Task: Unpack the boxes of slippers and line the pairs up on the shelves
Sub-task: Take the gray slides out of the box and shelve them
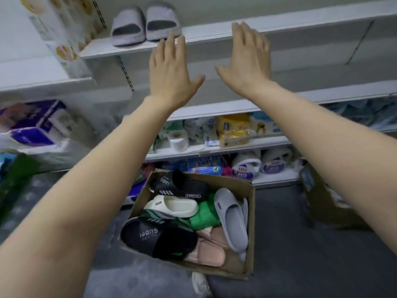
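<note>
A pair of light grey slippers [145, 23] stands side by side on the upper white shelf [214, 32], toes toward me. My left hand [171, 69] and my right hand [247, 54] are raised flat in front of that shelf's edge, fingers straight, holding nothing. Below on the floor an open cardboard box [250, 214] holds several slippers: black ones marked "Super" [159, 237], a white one [171, 206], a grey one [231, 218], green ones [204, 216] and pink ones [209, 248].
Lower shelves carry tissue packs and toilet rolls [178, 139]. A tall printed carton [64, 33] stands left of the slippers. Wrapped paper packs [32, 125] lie on the left. A second cardboard box [322, 196] sits at the right on the dark floor.
</note>
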Action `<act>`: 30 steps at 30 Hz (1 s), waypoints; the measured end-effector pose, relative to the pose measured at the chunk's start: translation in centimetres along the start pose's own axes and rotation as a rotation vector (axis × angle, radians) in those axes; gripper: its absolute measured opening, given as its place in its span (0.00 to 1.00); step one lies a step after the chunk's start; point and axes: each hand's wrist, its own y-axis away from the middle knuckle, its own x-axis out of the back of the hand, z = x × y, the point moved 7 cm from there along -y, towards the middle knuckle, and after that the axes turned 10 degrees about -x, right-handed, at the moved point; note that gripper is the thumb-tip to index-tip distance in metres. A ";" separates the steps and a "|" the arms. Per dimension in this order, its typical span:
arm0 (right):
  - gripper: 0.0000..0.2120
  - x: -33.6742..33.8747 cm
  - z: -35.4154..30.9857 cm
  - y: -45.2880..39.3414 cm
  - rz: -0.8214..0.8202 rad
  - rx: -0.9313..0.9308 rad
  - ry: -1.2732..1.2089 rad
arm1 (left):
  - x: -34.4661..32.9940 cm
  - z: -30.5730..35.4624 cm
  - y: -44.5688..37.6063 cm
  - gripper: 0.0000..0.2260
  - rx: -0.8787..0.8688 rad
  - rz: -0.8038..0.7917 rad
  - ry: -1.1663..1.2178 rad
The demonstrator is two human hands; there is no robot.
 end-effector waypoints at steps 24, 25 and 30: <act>0.40 -23.6 13.4 19.4 -0.424 -0.244 0.203 | -43.3 17.6 22.7 0.37 -1.114 -1.204 0.169; 0.40 -24.3 13.7 20.1 -0.434 -0.251 0.211 | -44.3 18.3 23.3 0.37 -1.208 -1.205 0.134; 0.40 -26.8 15.0 24.6 -0.515 -0.318 0.222 | -45.6 19.2 24.3 0.53 -1.215 -1.358 -0.029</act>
